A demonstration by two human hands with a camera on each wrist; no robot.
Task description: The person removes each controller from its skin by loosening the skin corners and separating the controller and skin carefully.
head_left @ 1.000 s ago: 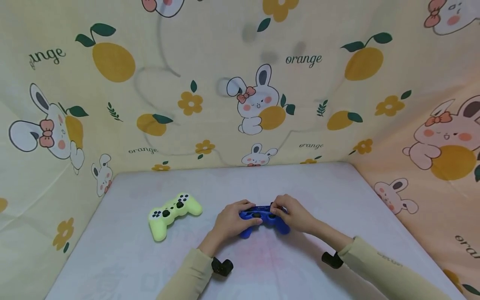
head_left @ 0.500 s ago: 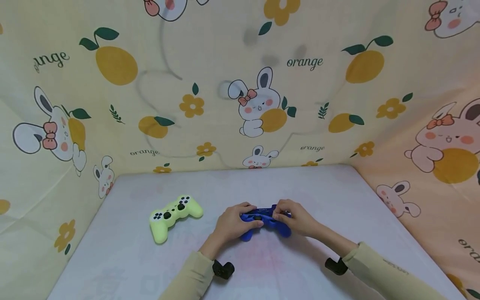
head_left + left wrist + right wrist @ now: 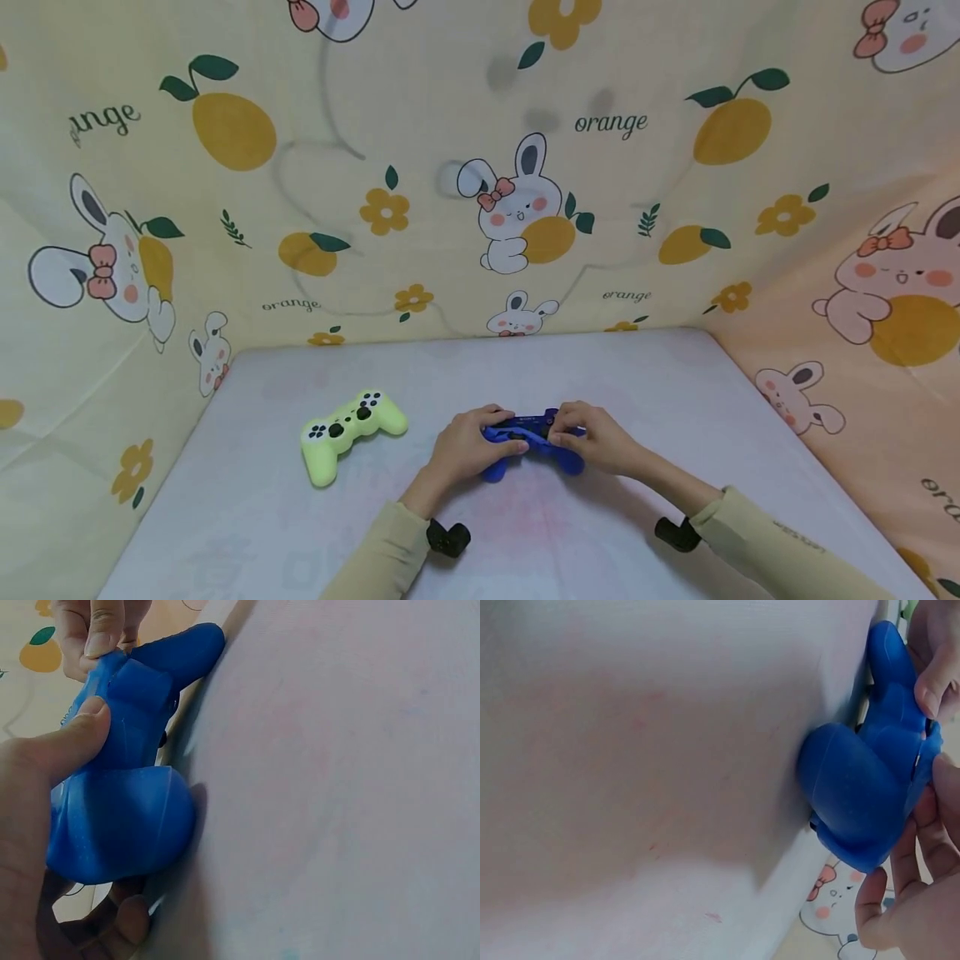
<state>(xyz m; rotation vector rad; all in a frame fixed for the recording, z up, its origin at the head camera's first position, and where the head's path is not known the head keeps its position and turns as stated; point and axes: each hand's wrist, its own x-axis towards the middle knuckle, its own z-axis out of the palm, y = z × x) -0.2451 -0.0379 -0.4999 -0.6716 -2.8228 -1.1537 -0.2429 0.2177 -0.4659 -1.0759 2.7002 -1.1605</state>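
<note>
A blue game controller (image 3: pixel 566 461) sits in both hands over the middle of the table. Its body is darker blue at the far side, and a lighter blue soft cover (image 3: pixel 124 825) wraps it. My left hand (image 3: pixel 462 443) grips the left end, thumb across the near face and fingers over the back. At the right end my right hand (image 3: pixel 596 437) pinches the cover's edge, which stands away from the body in a stretched strip. In the right wrist view a gap shows between cover (image 3: pixel 855 787) and body near those fingers. A pale green controller (image 3: pixel 322 458) lies to the left.
The table (image 3: pixel 247 533) has a whitish cloth. Cream fabric walls (image 3: pixel 420 108) printed with rabbits and oranges rise behind it and at both sides. Black wrist-worn devices (image 3: pixel 448 540) sit near the cuffs of both sleeves.
My right hand has drawn the cover's edge upward at the right end, and more of the dark body shows. My left hand keeps its grip. The head view has shifted slightly.
</note>
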